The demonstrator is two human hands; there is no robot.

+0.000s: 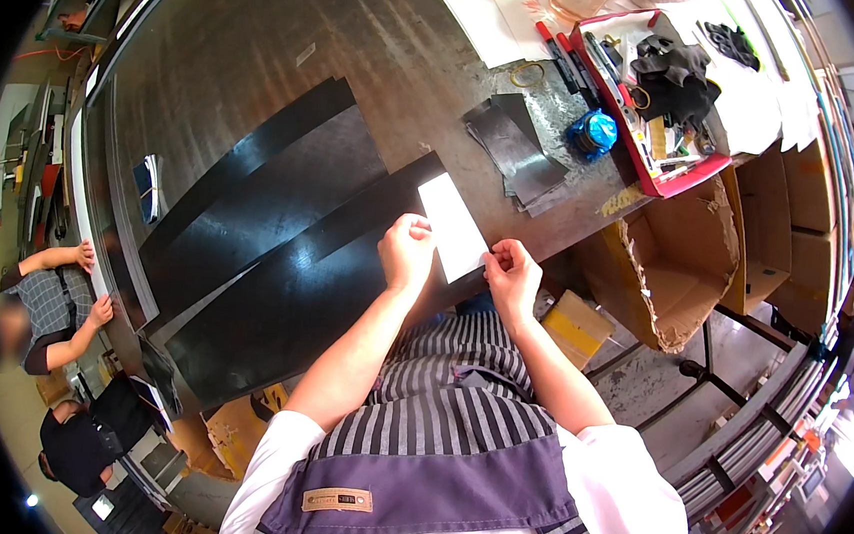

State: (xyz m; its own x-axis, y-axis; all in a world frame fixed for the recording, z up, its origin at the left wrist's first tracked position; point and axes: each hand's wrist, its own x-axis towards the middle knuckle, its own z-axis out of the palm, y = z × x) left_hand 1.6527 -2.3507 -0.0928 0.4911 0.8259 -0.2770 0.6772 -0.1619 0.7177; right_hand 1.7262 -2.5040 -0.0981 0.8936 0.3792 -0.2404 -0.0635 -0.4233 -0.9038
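Observation:
A small white rectangular sheet (453, 227) lies over the near edge of the dark table, in front of my body. My left hand (408, 251) is closed at its left edge, with thumb and fingers pinched together. My right hand (513, 279) pinches the sheet's lower right corner. Large glossy black sheets (290, 291) overlap on the table under and left of my left hand. A pile of smaller dark rectangular pieces (516, 152) rests beyond the white sheet, toward the right.
A red tray (690, 177) with pens, tools and a dark cloth stands at the right, beside a blue foil-like roll (592, 134). An open cardboard box (684, 257) sits below the table's right edge. Another person (48, 297) touches the table's far left edge.

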